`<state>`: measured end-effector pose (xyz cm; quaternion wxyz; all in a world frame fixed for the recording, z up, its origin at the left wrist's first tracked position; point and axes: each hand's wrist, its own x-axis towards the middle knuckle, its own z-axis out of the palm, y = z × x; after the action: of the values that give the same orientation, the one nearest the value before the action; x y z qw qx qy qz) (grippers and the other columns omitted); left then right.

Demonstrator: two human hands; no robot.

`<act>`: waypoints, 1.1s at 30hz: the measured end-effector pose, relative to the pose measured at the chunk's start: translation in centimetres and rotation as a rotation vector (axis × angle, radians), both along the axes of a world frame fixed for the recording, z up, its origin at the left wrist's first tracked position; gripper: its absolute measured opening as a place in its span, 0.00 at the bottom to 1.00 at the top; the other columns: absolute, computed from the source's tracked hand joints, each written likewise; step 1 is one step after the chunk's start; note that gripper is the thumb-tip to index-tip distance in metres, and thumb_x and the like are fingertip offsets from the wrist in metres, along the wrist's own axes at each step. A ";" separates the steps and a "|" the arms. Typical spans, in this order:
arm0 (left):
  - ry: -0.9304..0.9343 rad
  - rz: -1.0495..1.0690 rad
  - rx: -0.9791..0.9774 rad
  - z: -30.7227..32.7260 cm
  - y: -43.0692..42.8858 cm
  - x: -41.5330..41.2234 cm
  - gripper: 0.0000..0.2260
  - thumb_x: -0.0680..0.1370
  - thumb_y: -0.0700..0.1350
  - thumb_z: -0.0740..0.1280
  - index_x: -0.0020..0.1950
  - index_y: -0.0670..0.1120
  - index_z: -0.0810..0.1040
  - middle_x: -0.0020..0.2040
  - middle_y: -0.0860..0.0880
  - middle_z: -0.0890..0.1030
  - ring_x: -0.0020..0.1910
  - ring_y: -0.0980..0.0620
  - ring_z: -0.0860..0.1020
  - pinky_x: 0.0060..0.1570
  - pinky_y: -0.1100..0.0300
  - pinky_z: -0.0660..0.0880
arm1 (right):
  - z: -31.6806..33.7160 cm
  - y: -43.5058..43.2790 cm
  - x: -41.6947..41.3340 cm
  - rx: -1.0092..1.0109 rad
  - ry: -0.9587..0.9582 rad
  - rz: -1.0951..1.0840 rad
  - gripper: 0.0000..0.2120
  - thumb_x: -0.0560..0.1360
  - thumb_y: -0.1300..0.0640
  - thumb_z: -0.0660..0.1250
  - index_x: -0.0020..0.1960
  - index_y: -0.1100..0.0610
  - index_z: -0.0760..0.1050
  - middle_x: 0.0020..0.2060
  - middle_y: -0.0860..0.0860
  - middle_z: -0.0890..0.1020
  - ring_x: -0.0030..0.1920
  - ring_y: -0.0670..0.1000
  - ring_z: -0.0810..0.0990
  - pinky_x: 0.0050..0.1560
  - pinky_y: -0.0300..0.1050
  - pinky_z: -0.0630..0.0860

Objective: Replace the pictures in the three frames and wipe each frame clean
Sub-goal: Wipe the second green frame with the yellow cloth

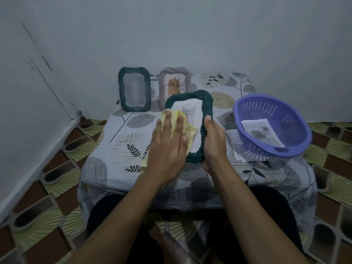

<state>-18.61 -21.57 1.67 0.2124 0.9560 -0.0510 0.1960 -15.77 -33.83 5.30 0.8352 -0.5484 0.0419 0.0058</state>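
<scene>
A dark green frame (206, 101) with a kitten picture (190, 113) is held tilted above the table. My right hand (214, 141) grips its right edge and lower corner. My left hand (168, 143) presses a yellow cloth (187, 128) flat against the frame's glass, covering its left half. Two more frames stand against the wall: a dark grey-green one (122, 92) with a blurred grey picture at the left, and a pale mauve one (174, 72) with a flower drawing beside it, partly hidden behind the held frame.
A purple plastic colander (247, 119) sits at the table's right, holding a printed rose picture (261, 133); more paper lies under it. A leaf-patterned cloth (118, 147) covers the small table. Walls close in behind and at the left. Patterned floor surrounds the table.
</scene>
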 end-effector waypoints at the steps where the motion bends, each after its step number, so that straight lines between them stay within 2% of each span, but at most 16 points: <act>1: -0.006 -0.029 0.009 -0.5 -0.2 -0.5 0.27 0.84 0.58 0.42 0.82 0.53 0.43 0.82 0.47 0.40 0.81 0.46 0.41 0.78 0.42 0.47 | 0.0 -0.3 0.2 0.006 -0.002 -0.006 0.16 0.85 0.53 0.58 0.60 0.62 0.79 0.52 0.58 0.86 0.55 0.60 0.84 0.61 0.64 0.78; 3: -0.043 -0.054 -0.030 -0.9 -0.1 -0.6 0.26 0.84 0.56 0.44 0.82 0.52 0.45 0.82 0.46 0.40 0.80 0.49 0.40 0.78 0.45 0.45 | -0.3 -0.6 0.2 -0.008 -0.017 0.012 0.16 0.85 0.53 0.58 0.61 0.62 0.79 0.54 0.59 0.85 0.56 0.60 0.83 0.62 0.64 0.77; 5: -0.059 -0.028 -0.149 -0.3 0.5 0.0 0.26 0.84 0.56 0.46 0.82 0.56 0.44 0.81 0.49 0.39 0.80 0.48 0.43 0.77 0.50 0.48 | -0.4 -0.7 0.1 -0.029 -0.026 0.060 0.16 0.85 0.53 0.58 0.61 0.61 0.78 0.54 0.59 0.85 0.57 0.60 0.83 0.62 0.62 0.78; 8: -0.023 0.037 -0.309 0.9 1.5 1.8 0.26 0.84 0.59 0.46 0.81 0.60 0.43 0.81 0.49 0.39 0.80 0.45 0.47 0.73 0.50 0.52 | 0.3 -1.2 0.2 -0.099 -0.050 0.182 0.16 0.85 0.54 0.57 0.60 0.63 0.78 0.51 0.58 0.86 0.53 0.57 0.85 0.56 0.55 0.81; 10: 0.026 0.104 -0.356 2.0 2.3 2.9 0.26 0.84 0.60 0.47 0.81 0.59 0.44 0.81 0.46 0.44 0.80 0.43 0.50 0.74 0.47 0.53 | 0.7 -1.8 0.4 -0.163 -0.043 0.281 0.15 0.85 0.55 0.57 0.56 0.63 0.79 0.46 0.57 0.86 0.46 0.56 0.85 0.49 0.51 0.81; 11: 0.048 0.128 -0.372 2.5 2.9 3.3 0.26 0.84 0.60 0.48 0.81 0.58 0.47 0.81 0.44 0.50 0.79 0.42 0.54 0.74 0.46 0.55 | 0.8 -2.2 0.5 -0.201 -0.030 0.332 0.14 0.85 0.55 0.57 0.54 0.62 0.79 0.44 0.56 0.86 0.44 0.55 0.85 0.46 0.49 0.81; 13: 0.048 0.109 -0.337 3.5 4.1 3.8 0.26 0.83 0.62 0.51 0.79 0.54 0.61 0.73 0.41 0.67 0.72 0.42 0.66 0.68 0.48 0.64 | 1.3 -3.3 0.7 -0.273 0.008 0.418 0.14 0.84 0.54 0.58 0.54 0.61 0.80 0.44 0.57 0.86 0.42 0.56 0.84 0.42 0.46 0.82; 15: 0.076 -0.005 -0.292 3.9 5.0 3.6 0.22 0.81 0.63 0.58 0.70 0.53 0.73 0.61 0.48 0.80 0.61 0.48 0.76 0.56 0.56 0.70 | 1.7 -4.5 1.2 -0.299 0.068 0.476 0.17 0.84 0.53 0.60 0.59 0.65 0.78 0.52 0.64 0.84 0.46 0.61 0.83 0.46 0.51 0.81; 17: 0.145 -0.063 -0.350 3.7 4.9 3.1 0.14 0.78 0.62 0.65 0.58 0.57 0.78 0.49 0.58 0.81 0.49 0.60 0.78 0.48 0.61 0.71 | 1.9 -5.6 1.8 -0.306 0.123 0.520 0.20 0.83 0.51 0.60 0.63 0.66 0.77 0.57 0.66 0.82 0.52 0.64 0.82 0.53 0.57 0.80; 19: 0.133 -0.024 -0.475 2.9 4.4 2.6 0.12 0.77 0.61 0.67 0.48 0.53 0.79 0.43 0.58 0.81 0.42 0.65 0.77 0.42 0.66 0.71 | 2.0 -6.1 2.2 -0.303 0.160 0.557 0.21 0.82 0.50 0.61 0.65 0.66 0.76 0.59 0.65 0.81 0.57 0.65 0.81 0.59 0.60 0.79; 21: 0.071 0.055 -0.597 2.0 3.8 2.3 0.16 0.79 0.60 0.66 0.46 0.48 0.80 0.42 0.52 0.82 0.42 0.57 0.79 0.41 0.60 0.73 | 1.8 -6.2 2.4 -0.240 0.206 0.524 0.22 0.82 0.48 0.61 0.65 0.65 0.77 0.58 0.64 0.82 0.57 0.65 0.81 0.60 0.59 0.79; 24: 0.034 0.277 -0.732 1.2 3.3 1.9 0.20 0.82 0.59 0.61 0.42 0.44 0.78 0.39 0.48 0.80 0.41 0.46 0.78 0.42 0.54 0.72 | 1.0 -5.8 2.5 -0.062 0.212 0.399 0.21 0.83 0.47 0.59 0.57 0.63 0.80 0.50 0.60 0.85 0.51 0.60 0.84 0.52 0.52 0.82; 27: 0.042 0.505 -0.833 1.0 3.0 2.0 0.19 0.85 0.55 0.54 0.44 0.45 0.77 0.41 0.48 0.78 0.47 0.43 0.78 0.45 0.53 0.71 | -0.1 -4.5 1.7 0.028 0.173 0.309 0.23 0.83 0.45 0.57 0.65 0.62 0.77 0.58 0.61 0.83 0.60 0.61 0.82 0.62 0.57 0.77; 29: 0.033 0.592 -0.824 0.9 2.6 2.1 0.19 0.85 0.55 0.54 0.45 0.45 0.76 0.43 0.46 0.78 0.48 0.41 0.77 0.47 0.52 0.71 | -0.7 -3.3 1.2 -0.023 0.163 0.182 0.23 0.83 0.43 0.59 0.66 0.60 0.76 0.58 0.60 0.83 0.60 0.62 0.82 0.63 0.61 0.77; 31: 0.013 0.575 -0.810 0.8 2.4 1.9 0.19 0.84 0.57 0.56 0.46 0.45 0.76 0.41 0.47 0.77 0.46 0.43 0.77 0.43 0.53 0.69 | -1.0 -2.6 0.8 -0.045 0.153 0.074 0.28 0.78 0.36 0.63 0.68 0.54 0.75 0.61 0.56 0.82 0.61 0.60 0.81 0.64 0.64 0.76; 33: 0.002 0.475 -0.780 0.4 2.4 1.5 0.18 0.80 0.62 0.62 0.46 0.46 0.76 0.40 0.50 0.79 0.42 0.46 0.77 0.40 0.54 0.69 | -1.2 -2.4 0.6 -0.019 0.123 0.052 0.37 0.72 0.28 0.63 0.73 0.48 0.69 0.69 0.53 0.77 0.67 0.58 0.76 0.68 0.64 0.72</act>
<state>-17.06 -19.12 2.08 0.5059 0.7899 0.2473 0.2428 -15.16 -36.24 4.10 0.8252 -0.5559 0.0789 0.0610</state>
